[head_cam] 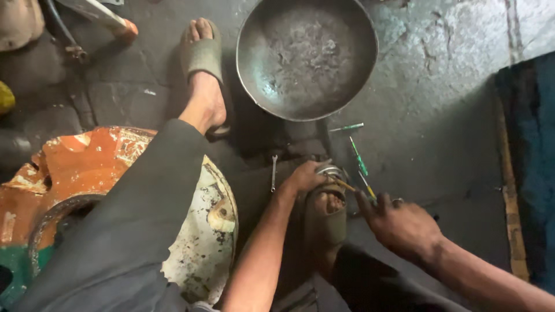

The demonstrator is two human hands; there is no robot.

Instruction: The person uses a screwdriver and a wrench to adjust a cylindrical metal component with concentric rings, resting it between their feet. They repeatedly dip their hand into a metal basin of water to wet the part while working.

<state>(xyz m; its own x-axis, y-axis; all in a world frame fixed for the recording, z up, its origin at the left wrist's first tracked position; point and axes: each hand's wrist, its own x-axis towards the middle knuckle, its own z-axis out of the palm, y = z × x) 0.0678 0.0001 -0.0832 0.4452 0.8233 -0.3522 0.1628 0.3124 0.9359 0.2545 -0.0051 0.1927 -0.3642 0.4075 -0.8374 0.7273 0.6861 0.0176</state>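
**Both hands low, near centre frame**

Left hand (304,177) at about five o'clock from centre, fingers curled downward in a grip, forearm running back toward six o'clock. Right hand (400,224) just at its four o'clock, back upward, fingers (365,202) extended toward ten o'clock, forearm trailing to the lower-right corner.

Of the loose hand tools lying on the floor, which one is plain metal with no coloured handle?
The small spanner, left of the left hand. The screwdrivers to the right have green or yellow handles.
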